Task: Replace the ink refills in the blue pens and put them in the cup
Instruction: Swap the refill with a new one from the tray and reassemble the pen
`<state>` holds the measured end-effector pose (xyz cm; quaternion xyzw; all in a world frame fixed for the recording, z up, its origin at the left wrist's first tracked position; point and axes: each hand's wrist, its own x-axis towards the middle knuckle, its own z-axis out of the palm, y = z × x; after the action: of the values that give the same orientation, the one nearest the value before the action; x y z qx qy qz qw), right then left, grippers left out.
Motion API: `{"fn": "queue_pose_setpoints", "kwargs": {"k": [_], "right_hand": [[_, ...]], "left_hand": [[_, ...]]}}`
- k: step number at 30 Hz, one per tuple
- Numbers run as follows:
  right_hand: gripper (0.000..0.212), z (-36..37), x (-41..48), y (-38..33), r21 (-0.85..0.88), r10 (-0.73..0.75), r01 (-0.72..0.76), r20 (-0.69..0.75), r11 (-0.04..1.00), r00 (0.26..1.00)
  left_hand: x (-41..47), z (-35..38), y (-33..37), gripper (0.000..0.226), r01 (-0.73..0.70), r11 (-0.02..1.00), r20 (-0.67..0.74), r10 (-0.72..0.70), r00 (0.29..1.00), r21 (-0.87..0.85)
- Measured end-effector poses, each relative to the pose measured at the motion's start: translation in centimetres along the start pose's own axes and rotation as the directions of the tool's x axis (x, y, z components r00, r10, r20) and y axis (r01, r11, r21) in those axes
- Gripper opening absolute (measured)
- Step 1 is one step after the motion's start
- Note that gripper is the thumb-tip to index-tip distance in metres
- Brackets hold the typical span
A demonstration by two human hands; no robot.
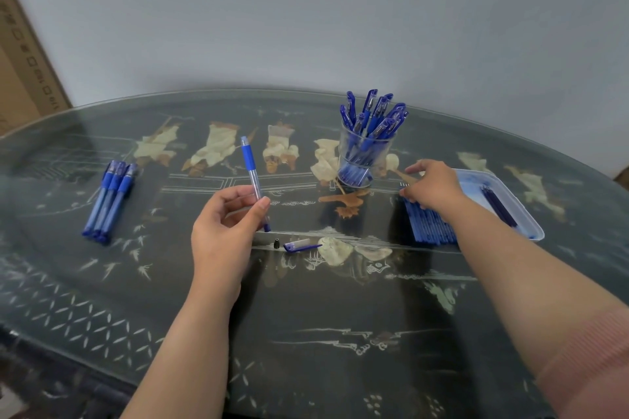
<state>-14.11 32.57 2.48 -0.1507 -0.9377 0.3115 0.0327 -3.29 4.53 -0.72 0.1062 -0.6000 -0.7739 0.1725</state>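
Observation:
My left hand (227,214) holds a clear pen barrel with a blue grip (252,173) upright, its open grip end pointing up. A small black pen tip (276,243) and a blue cap (299,246) lie on the table just right of that hand. My right hand (432,185) rests on the far end of a row of blue refills (430,224); whether it grips one is hidden. A clear cup (364,156) full of capped blue pens stands behind, between the hands. Several capped blue pens (109,201) lie at the left.
A white tray (520,211) holding dark refills sits at the right, beside the refill row. The dark glass-topped table (306,316) has a curved far edge near a pale wall. A cardboard box (20,61) leans at the far left.

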Motion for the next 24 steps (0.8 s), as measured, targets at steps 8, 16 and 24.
{"fn": "queue_pose_setpoints", "kwargs": {"k": [8, 16, 24], "right_hand": [[0.017, -2.7, -1.8, 2.7, 0.035, -0.058, 0.073, -0.319, 0.997, 0.946], [0.031, -6.6, -0.9, 10.0, -0.319, 0.104, -0.177, -0.234, 0.931, 0.967], [0.039, -6.0, -0.9, 9.9, -0.387, 0.077, -0.156, -0.212, 0.909, 0.974]], "left_hand": [[-0.1, 0.0, 0.1, 0.018, -0.019, 0.997, 0.024, 0.018, 1.0, 0.074], [-0.9, 0.8, 0.3, 0.018, -0.081, 0.985, 0.092, 0.068, 0.993, 0.15], [-1.1, 0.8, 0.0, 0.017, -0.061, 0.988, 0.095, 0.047, 0.994, 0.142]]}}
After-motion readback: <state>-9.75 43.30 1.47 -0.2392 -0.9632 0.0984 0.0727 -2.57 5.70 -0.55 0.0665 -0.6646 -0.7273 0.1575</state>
